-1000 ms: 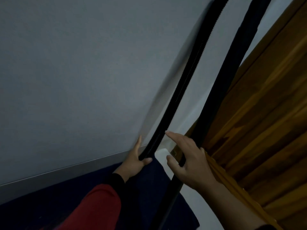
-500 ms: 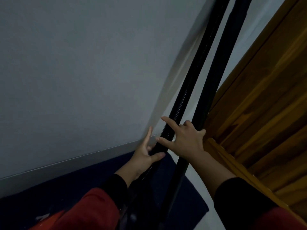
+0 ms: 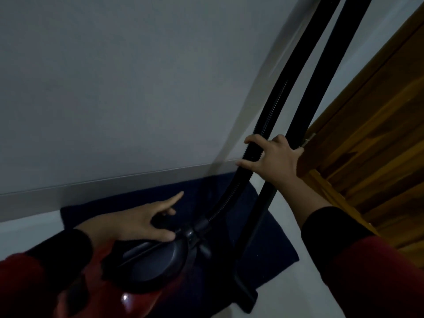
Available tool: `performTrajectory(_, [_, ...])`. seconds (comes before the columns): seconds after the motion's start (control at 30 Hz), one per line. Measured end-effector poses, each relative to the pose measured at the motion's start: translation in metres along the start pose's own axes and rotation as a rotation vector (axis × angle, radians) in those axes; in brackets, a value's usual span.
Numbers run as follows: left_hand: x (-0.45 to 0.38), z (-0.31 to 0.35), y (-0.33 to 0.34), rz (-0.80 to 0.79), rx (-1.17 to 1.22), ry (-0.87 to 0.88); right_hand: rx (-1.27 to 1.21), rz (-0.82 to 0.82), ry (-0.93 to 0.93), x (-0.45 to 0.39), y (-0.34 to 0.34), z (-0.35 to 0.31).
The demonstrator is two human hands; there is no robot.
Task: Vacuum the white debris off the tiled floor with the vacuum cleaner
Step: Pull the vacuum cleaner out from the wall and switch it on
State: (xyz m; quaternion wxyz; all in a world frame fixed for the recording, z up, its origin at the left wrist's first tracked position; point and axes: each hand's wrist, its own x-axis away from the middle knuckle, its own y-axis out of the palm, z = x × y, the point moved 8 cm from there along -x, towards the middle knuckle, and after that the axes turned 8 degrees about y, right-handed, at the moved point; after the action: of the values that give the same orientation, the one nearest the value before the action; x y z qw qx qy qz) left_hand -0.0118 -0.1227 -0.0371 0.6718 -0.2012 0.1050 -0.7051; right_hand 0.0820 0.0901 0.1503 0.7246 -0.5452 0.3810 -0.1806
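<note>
Black hose (image 3: pixel 266 131) and wand (image 3: pixel 305 115) lean on the wall; the right hand (image 3: pixel 274 160) curls round the hose, the left hand (image 3: pixel 137 222), fingers straight, rests on the vacuum (image 3: pixel 146 267), which sits on a mat (image 3: pixel 268 253). Setup step; next likely lifting the wand free.

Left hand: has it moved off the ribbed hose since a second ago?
Yes. The left hand has dropped from the ribbed hose near the baseboard to the vacuum body.

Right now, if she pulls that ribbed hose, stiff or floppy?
Probably floppy: the ribbed hose already curves down to the vacuum body. Its ribs should give the right hand decent grip. Likely light.
</note>
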Motion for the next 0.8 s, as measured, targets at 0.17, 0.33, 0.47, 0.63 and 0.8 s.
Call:
performTrajectory(0.17, [0.042,-0.009,0.0,0.12,-0.082,-0.002,-0.013,0.005,0.004,-0.001,0.001,0.0])
performTrajectory(0.33, [0.062,-0.004,0.02,0.147,-0.012,-0.02,0.01,0.004,-0.001,-0.001,0.002,-0.001])
performTrajectory(0.47, [0.059,0.004,0.012,0.232,-0.035,0.0,0.03,0.007,-0.023,0.002,-0.001,-0.002])
performTrajectory(0.63, [0.054,0.037,0.004,0.145,-0.076,-0.085,-0.011,0.085,-0.115,0.017,-0.027,-0.014])
performTrajectory(0.8, [0.091,0.112,-0.017,0.018,-0.082,-0.142,0.015,0.071,-0.105,0.029,-0.101,-0.016])
